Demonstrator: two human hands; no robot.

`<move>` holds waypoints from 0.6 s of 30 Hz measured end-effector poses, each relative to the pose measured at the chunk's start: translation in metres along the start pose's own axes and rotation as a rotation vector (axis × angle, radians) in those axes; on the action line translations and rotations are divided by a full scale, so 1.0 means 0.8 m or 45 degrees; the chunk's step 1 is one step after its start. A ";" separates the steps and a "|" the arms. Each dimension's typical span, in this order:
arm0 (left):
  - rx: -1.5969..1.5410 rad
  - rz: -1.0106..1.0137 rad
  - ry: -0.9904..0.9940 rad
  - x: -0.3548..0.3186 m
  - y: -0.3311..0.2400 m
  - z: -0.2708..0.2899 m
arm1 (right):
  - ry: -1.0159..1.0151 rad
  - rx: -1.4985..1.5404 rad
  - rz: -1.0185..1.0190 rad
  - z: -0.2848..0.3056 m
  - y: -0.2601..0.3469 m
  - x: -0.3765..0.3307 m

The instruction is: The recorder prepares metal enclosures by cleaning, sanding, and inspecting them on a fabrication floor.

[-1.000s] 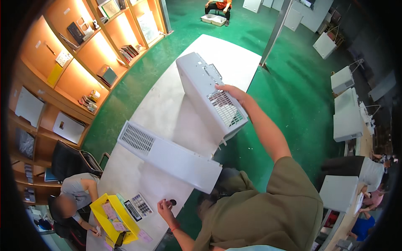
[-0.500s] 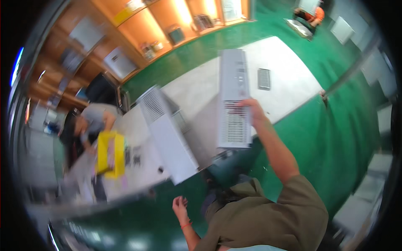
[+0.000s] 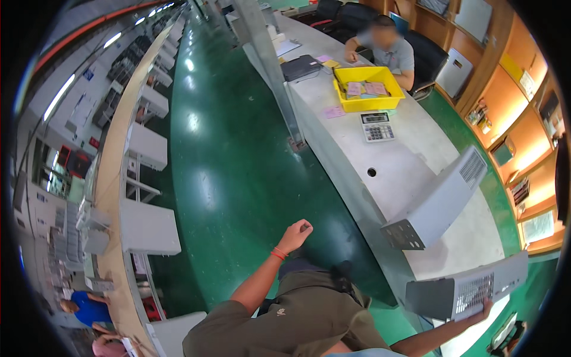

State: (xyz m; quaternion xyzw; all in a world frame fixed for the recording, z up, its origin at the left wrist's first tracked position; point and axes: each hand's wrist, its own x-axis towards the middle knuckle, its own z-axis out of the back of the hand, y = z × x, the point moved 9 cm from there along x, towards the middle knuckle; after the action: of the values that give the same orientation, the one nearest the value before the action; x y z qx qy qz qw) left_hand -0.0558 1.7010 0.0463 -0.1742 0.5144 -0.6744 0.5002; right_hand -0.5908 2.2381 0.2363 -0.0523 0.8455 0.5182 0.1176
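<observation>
Head view: right hand (image 3: 485,310) grips the edge of a grey vented casing (image 3: 446,294) near its grille (image 3: 474,294).
Grey vented casing: lower right, by the worktop (image 3: 410,154); cannot tell whether it rests on it.
Left hand (image 3: 295,235): over green floor (image 3: 238,178), fingers curled; contents, if any, cannot tell.
Second casing (image 3: 440,199): on worktop, near the held one.
Handling, judged: one-handed edge grip may twist; left-hand support under the casing and clearance from its neighbour would help.
</observation>
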 end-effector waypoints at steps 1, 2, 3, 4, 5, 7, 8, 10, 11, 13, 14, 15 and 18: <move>-0.017 0.022 -0.008 -0.002 0.005 0.008 | -0.019 0.085 -0.006 -0.008 0.018 -0.017; -0.023 0.047 -0.013 -0.002 0.008 0.016 | -0.029 0.054 0.074 -0.021 0.046 -0.034; -0.028 0.071 -0.006 0.000 0.011 0.024 | -0.032 0.008 0.156 -0.037 0.072 -0.055; -0.028 0.100 0.003 -0.004 0.019 0.033 | -0.032 -0.045 0.228 -0.057 0.095 -0.080; -0.056 0.078 -0.011 -0.001 0.027 0.040 | -0.035 -0.076 0.295 -0.072 0.112 -0.109; -0.129 0.028 -0.059 0.014 0.045 0.052 | -0.005 -0.121 0.399 -0.119 0.131 -0.173; -0.150 -0.003 -0.048 0.028 0.054 0.052 | 0.017 -0.135 0.448 -0.141 0.139 -0.204; -0.180 -0.055 -0.030 0.042 0.069 0.058 | 0.084 -0.161 0.487 -0.185 0.138 -0.258; -0.237 -0.046 -0.006 0.048 0.073 0.061 | 0.125 -0.173 0.499 -0.208 0.134 -0.286; -0.343 -0.039 0.034 0.058 0.064 0.076 | 0.225 -0.182 0.501 -0.255 0.117 -0.335; -0.418 -0.065 0.061 0.061 0.056 0.086 | 0.283 -0.183 0.487 -0.278 0.102 -0.358; -0.496 -0.090 0.083 0.062 0.048 0.096 | 0.342 -0.190 0.472 -0.303 0.087 -0.379; -0.801 -0.170 0.181 0.062 0.026 0.129 | 0.549 -0.208 0.385 -0.381 0.031 -0.443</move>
State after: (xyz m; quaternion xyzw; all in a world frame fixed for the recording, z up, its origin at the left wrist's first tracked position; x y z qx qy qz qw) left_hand 0.0104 1.6058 0.0569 -0.3059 0.7187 -0.5241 0.3394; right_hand -0.2977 1.9669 0.4803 -0.0437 0.8047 0.5731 -0.1484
